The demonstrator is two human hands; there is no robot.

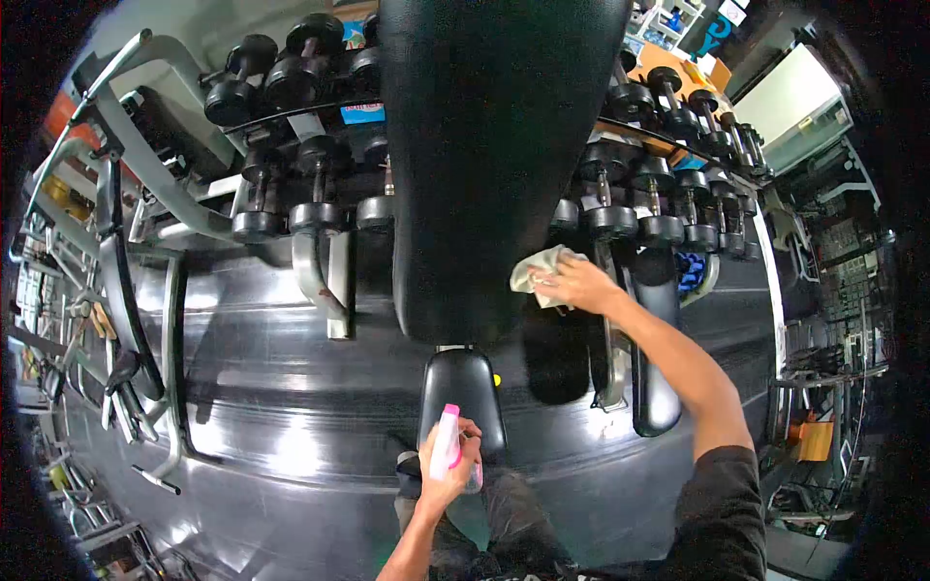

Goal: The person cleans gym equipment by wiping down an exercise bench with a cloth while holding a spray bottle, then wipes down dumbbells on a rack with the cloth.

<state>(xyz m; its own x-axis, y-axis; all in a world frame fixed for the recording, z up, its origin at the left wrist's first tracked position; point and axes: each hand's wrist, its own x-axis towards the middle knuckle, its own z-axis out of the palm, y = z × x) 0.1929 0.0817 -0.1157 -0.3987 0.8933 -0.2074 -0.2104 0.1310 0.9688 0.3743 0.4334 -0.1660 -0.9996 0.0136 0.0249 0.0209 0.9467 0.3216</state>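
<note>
A pale cloth (539, 273) is gripped in my right hand (573, 283), at the right edge of the black padded backrest (475, 194). Whether the cloth touches the pad, I cannot tell. My left hand (444, 467) is wrapped round a spray bottle with a white and pink head (447, 441), held low in front of me. Just beyond that hand lies the bench's smaller black seat pad (463, 387). The lower part of the bottle is partly hidden by my fingers.
Racks of black dumbbells (315, 184) stand behind the backrest on both sides. A grey-framed machine (145, 194) is on the left. Another black bench pad (657, 387) stands at right, over the dark shiny floor (291, 407).
</note>
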